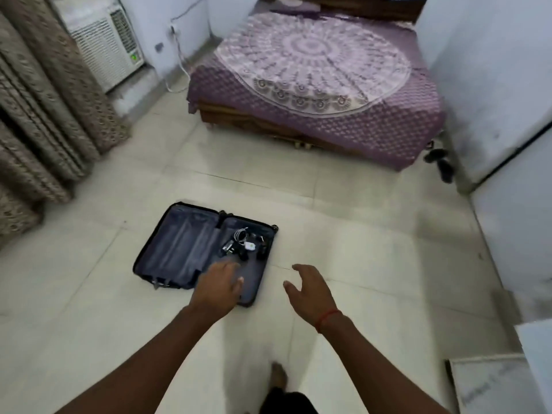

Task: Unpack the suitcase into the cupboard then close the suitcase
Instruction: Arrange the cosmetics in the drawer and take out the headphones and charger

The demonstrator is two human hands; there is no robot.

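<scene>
one open suitcase (191, 252) (floor), two empty hands: left hand (219, 286), right hand (310, 289)

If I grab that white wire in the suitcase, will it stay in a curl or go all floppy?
The white wire is thin and loosely looped, so it will probably sag and uncoil. It looks light. It lies among the dark chargers in the suitcase, so it might snag and drag one along.

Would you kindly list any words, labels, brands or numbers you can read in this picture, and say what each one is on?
No text is readable anywhere.
Air conditioner: a small green mark at its lower corner, too blurred to read.
White charger in the suitcase: a small green mark, too small to read.
</scene>
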